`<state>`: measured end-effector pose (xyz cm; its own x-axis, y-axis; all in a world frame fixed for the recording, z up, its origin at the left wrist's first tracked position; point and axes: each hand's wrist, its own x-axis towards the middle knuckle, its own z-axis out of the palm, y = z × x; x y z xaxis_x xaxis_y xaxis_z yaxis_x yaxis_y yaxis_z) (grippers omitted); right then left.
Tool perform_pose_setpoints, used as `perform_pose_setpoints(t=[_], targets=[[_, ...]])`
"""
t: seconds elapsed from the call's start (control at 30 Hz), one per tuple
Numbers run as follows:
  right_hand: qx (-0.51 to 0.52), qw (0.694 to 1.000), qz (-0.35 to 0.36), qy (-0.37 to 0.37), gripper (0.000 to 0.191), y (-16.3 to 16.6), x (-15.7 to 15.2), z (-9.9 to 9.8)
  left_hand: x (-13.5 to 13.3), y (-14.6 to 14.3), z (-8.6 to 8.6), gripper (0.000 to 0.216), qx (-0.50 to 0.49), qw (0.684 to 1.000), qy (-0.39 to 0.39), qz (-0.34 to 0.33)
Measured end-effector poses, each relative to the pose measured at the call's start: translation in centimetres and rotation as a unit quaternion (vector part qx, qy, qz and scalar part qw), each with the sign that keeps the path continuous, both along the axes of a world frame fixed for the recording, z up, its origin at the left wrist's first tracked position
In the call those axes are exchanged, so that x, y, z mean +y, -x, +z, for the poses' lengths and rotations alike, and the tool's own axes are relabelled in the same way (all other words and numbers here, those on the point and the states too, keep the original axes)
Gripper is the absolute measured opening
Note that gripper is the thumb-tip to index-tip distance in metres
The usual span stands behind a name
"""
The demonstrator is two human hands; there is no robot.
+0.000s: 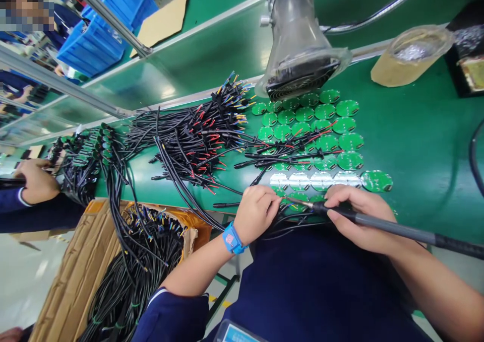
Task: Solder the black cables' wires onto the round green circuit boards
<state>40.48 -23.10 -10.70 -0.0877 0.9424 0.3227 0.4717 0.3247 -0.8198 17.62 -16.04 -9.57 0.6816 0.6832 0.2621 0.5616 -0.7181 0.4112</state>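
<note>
My right hand (359, 216) is closed around a soldering iron (393, 224), whose metal tip points left. Close to that tip, the fingers of my left hand (257, 210) are pinched on a thin wire, mostly hidden by the fingers. Under the tip, partly covered, lies a round green circuit board (298, 201) at the table's front edge. Beyond my hands, rows of similar round circuit boards (325, 143) lie flat, with several black cables (287, 158) with red wire ends across them.
A fume extractor hood (298, 45) hangs over the boards. Piles of black cables (189, 135) fill the table's left; a cardboard box (81, 276) of cables stands below. A tan cup (408, 57) sits back right. Another person's hand (38, 181) is at far left.
</note>
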Motion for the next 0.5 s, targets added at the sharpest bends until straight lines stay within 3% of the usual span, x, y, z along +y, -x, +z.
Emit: perform_pose_setpoints(t=[0.5], targets=[[-0.029,0.999,-0.024,0.013,0.01,0.05,0.19,0.16,0.01,-0.28,-0.08,0.007,0.004,1.0,-0.009,0.013]])
